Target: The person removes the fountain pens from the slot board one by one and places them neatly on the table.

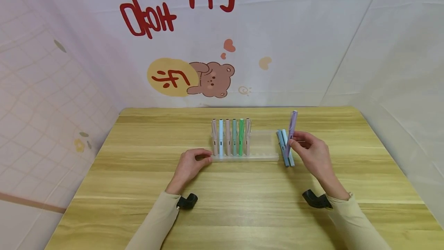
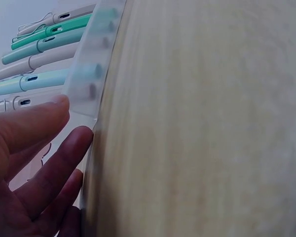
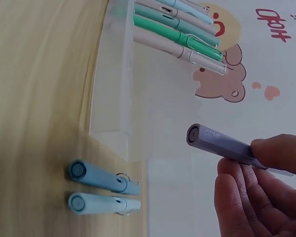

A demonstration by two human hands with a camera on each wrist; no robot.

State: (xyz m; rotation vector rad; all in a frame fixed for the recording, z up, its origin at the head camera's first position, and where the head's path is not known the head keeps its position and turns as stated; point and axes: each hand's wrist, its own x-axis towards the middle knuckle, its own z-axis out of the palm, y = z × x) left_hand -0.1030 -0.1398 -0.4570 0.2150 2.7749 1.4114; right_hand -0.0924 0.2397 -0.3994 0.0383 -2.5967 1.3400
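Observation:
A clear pen rack (image 1: 244,158) stands on the table, holding a row of upright capped pens: beige, light blue, teal and a green pen (image 1: 241,137). My left hand (image 1: 190,162) is at the rack's left end, its fingertips touching or very near the end in the left wrist view, fingers loosely bent. To the right, my right hand (image 1: 312,152) pinches a purple pen (image 1: 292,124) between thumb and fingers, tilted slightly, with its end (image 3: 193,134) free. Beneath it, a blue pen (image 3: 101,177) and a pale blue pen (image 3: 101,203) lie side by side on the table.
The right part of the rack has bare slots in front of its clear back panel (image 1: 265,142). A wood-grain table (image 1: 243,203) lies under everything. Behind it hangs a white printed cloth (image 1: 295,49) with a bear. Black wrist mounts (image 1: 187,201) sit at both sleeves.

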